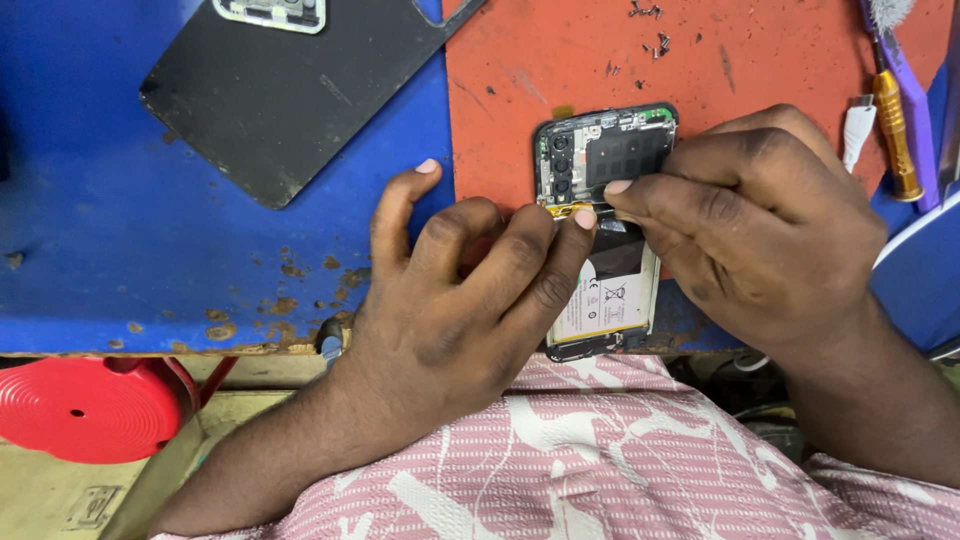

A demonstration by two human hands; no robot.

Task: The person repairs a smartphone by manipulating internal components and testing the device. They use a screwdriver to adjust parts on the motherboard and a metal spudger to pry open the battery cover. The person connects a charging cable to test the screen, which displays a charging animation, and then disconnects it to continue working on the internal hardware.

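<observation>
Pinching down with both hands on the opened phone (600, 170) at the orange mat (560, 60) edge: my left hand (450, 310) presses the yellow connector (565, 210), my right hand (760, 220) pinches alongside, with the black back cover (270, 100) well apart on the blue table (100, 250).

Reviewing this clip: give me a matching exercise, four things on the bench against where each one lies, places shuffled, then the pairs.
Things:
1. opened phone
2. black back cover
3. yellow-handled screwdriver
4. red round stool

Places:
A. below the bench edge, lower left
B. on the blue surface, upper left
C. at the right edge of the orange mat
D. between the left hand and right hand

Pairs: 1-D, 2-B, 3-C, 4-A
</observation>
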